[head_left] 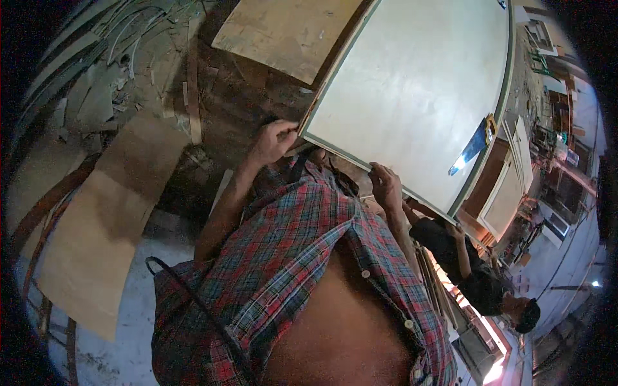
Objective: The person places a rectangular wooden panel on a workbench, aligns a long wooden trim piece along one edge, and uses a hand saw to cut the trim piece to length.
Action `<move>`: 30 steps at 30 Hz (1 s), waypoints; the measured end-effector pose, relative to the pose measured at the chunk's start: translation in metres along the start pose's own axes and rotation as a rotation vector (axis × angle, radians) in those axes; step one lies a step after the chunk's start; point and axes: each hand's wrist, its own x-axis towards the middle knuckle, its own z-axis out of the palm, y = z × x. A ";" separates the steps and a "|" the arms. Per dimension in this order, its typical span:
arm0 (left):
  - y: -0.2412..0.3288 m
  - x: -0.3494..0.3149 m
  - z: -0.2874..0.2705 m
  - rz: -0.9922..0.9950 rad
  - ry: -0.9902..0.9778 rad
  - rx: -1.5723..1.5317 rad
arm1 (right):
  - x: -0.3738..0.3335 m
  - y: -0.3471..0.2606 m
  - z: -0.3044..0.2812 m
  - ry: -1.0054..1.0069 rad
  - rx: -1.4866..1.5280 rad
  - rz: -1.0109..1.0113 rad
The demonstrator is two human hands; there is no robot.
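A large white panel point(405, 83) with a thin dark border lies in front of me, its near edge close to my waist. At its near left corner my left hand point(275, 140) is closed, with curled fingertips against the side edge. Farther right along the near edge, my right hand point(386, 186) has its fingers bent over the rim, gripping it. A handsaw point(473, 147) with a yellow and black handle rests on the panel near its right side, away from both hands. The undersides of my fingers are partly hidden.
A co-worker point(479, 267) in dark clothes is at the right, one hand near the panel's near right corner. Plywood sheets point(286, 38) lie beyond on the left; a brown board point(116, 219) leans nearer. Wood scraps point(122, 77) litter the floor at far left.
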 end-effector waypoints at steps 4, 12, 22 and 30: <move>0.019 0.015 -0.008 0.064 0.027 0.014 | 0.004 0.001 0.007 -0.030 0.013 0.031; 0.016 0.031 -0.012 0.182 -0.029 0.092 | 0.000 0.004 0.009 0.017 0.017 0.004; 0.036 0.043 -0.016 0.174 -0.212 0.353 | 0.004 0.005 0.010 0.130 -0.013 -0.094; 0.043 0.049 -0.025 0.185 -0.203 0.214 | -0.001 0.007 0.011 -0.017 -0.046 0.048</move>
